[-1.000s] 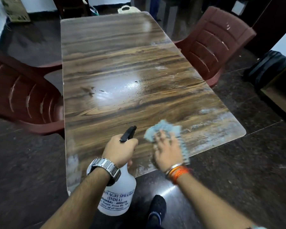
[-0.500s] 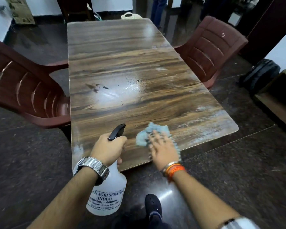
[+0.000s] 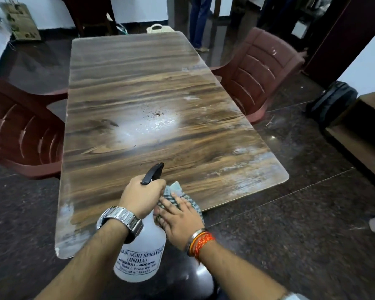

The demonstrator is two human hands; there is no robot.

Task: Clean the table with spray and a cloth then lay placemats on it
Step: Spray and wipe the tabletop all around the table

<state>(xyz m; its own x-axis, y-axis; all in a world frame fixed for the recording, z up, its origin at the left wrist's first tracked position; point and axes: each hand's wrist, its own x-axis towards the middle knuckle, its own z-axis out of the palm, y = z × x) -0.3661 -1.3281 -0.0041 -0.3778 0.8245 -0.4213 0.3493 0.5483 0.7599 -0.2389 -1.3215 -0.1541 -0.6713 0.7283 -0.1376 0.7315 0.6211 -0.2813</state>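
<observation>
Both of my hands sit at the near edge of the counter. My left hand is wrapped round the neck of the spray bottle — fingers closed tight on it, its black nozzle pointing out over the wood, its white body hanging below the counter's edge. My right hand lies flat on the checked cloth, fingers spread and pressing it onto the counter just beside the bottle. The cloth pokes out beyond my fingertips — touching my left knuckles. Wet droplets shine mid-counter, well apart from both hands. One maroon chair stands on each side.
</observation>
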